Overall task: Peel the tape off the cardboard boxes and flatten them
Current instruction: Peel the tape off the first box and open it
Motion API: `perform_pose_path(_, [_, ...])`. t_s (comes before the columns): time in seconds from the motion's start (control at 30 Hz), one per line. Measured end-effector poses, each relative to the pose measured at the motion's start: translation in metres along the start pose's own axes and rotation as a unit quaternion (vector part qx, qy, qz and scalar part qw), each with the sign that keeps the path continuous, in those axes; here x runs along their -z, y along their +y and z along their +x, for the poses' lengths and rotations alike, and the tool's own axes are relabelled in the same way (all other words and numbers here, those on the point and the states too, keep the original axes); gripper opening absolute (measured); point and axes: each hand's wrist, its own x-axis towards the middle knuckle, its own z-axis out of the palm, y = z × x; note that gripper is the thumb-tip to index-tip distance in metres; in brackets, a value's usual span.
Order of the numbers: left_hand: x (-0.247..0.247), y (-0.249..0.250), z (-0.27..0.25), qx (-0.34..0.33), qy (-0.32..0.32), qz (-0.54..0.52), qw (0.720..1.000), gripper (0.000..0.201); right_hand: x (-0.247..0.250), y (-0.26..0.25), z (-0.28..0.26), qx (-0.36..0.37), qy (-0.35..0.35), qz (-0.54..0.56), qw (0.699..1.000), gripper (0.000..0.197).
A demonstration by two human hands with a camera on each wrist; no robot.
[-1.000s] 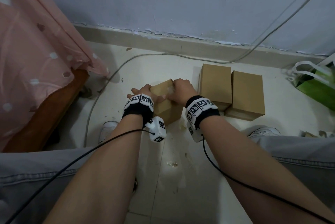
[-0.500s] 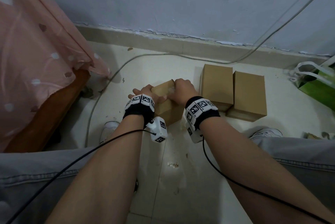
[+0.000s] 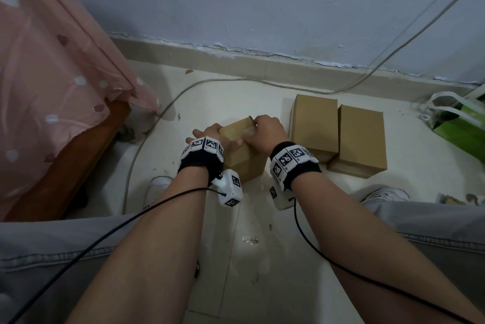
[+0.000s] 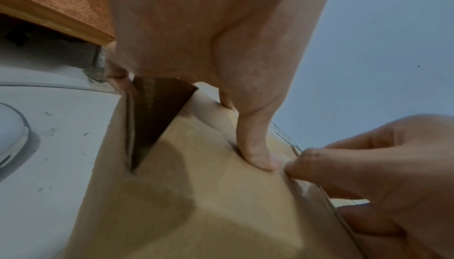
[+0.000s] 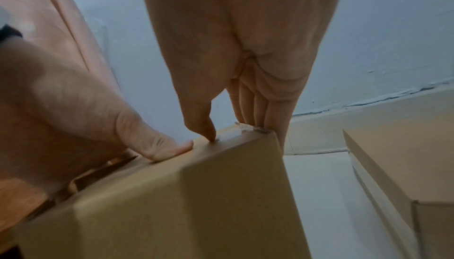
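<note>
A small brown cardboard box (image 3: pixel 244 163) stands on the floor between my knees. My left hand (image 3: pixel 210 134) grips its left side, fingers down the side and thumb (image 4: pixel 258 158) pressed on the top face. A side flap gapes open under that hand (image 4: pixel 152 119). My right hand (image 3: pixel 265 132) holds the box's far right corner, fingers (image 5: pixel 258 108) curled over the far edge. Its thumb tip (image 5: pixel 206 131) digs into the top edge, where a clear tape end (image 5: pixel 243 127) sticks up at the corner.
Two more closed cardboard boxes (image 3: pixel 315 124) (image 3: pixel 362 140) lie side by side just right of my hands. A green bag (image 3: pixel 462 129) sits far right. A pink cloth (image 3: pixel 52 74) hangs over a wooden bed frame (image 3: pixel 65 166) at left. A grey cable (image 3: pixel 157 124) runs across the floor.
</note>
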Motion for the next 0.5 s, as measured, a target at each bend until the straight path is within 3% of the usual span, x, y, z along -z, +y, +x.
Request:
perform_pose_path(0.3, [0.0013,-0.0011,-0.0026,-0.003,-0.001,-0.023,1.000,0.082,-0.0056,-0.0049,0.0018,0.004,0.031,-0.064,0.997,0.004])
perform_pose_path(0.4, [0.0013,-0.0014,-0.0045,-0.003,0.000,-0.020,1.000,0.083,-0.0017,-0.0009,0.0035,-0.019,0.034,-0.029,0.999,0.021])
perform_pose_path(0.5, [0.0022,-0.0016,-0.0055,-0.007,0.005,-0.020,1.000,0.083,0.0003,-0.0018,0.0031,-0.024,0.018,0.014,0.999,0.026])
